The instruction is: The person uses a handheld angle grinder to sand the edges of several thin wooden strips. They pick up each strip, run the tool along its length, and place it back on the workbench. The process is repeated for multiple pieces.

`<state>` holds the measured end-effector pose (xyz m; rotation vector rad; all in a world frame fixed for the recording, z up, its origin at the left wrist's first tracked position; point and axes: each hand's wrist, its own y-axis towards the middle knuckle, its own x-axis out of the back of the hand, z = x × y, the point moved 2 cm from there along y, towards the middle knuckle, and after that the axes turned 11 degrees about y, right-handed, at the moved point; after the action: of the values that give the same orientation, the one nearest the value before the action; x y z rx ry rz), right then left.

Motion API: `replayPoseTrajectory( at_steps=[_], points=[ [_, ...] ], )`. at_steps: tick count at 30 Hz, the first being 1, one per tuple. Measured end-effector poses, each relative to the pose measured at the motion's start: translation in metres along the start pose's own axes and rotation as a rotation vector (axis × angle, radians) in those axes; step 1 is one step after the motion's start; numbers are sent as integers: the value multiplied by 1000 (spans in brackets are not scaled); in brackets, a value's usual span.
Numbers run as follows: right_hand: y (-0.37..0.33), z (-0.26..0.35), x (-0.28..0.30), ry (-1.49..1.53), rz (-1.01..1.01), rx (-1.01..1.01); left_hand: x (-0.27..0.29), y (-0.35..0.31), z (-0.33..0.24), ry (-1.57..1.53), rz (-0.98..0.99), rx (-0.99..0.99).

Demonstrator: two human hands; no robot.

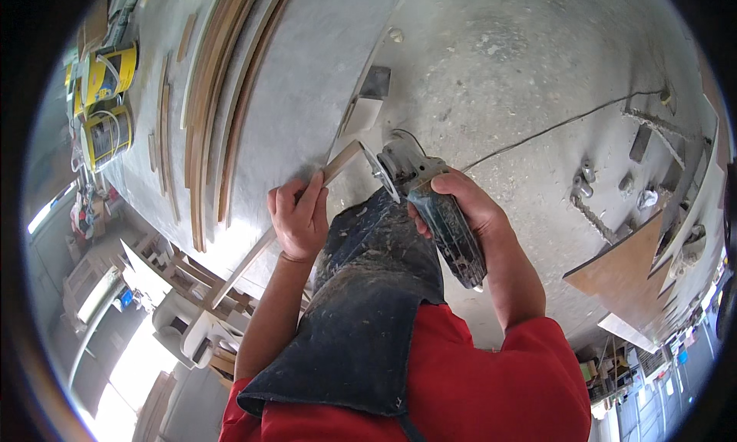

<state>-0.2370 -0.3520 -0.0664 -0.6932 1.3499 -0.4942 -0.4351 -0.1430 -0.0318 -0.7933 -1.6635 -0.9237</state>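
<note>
My right hand [470, 202] is wrapped round the dark green body of an angle grinder [449, 231], held over the floor in front of my apron [368, 288]. The grinder's thin disc [384, 178] stands on edge, turned toward my left hand. My left hand [298, 221] grips a narrow tan strip [342, 161] between thumb and fingers at the edge of the grey table. The strip's far end lies right by the disc; whether the two touch, I cannot tell. Part of the strip is hidden under my left hand.
Long brown and grey strips [207, 112] lie along the grey table [311, 66] on the left, with yellow buckets [110, 75] beyond. A power cord [541, 129] crosses the concrete floor. To the right lie a brown board [622, 277] and debris.
</note>
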Motion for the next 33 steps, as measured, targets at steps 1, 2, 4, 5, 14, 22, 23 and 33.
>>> replayPoseTrajectory(
  at_steps=[1, 2, 4, 5, 14, 22, 23, 33],
  points=[
    [1, 0, 0, -4, 4, -1, 0, 0, -1, -7, -6, 7],
    [2, -1, -1, 29, 15, -7, 0, 0, -1, -13, -9, 11],
    [1, 0, -3, 89, 38, -16, -1, 1, -1, -25, -23, 21],
    [0, 2, -5, 66, 28, 4, -1, 2, -2, -27, -21, 24],
    [-7, 6, -10, -7, -1, 35, 1, 2, -2, -28, -31, 34],
    [-5, 5, -13, -67, -105, 38, 0, 1, -4, -30, -37, 35],
    [-4, 5, -11, -79, -115, 25, 0, 2, -4, -30, -39, 33],
    [24, -10, 14, -26, -264, -83, 14, 0, -5, 8, 72, 52]
  ],
)
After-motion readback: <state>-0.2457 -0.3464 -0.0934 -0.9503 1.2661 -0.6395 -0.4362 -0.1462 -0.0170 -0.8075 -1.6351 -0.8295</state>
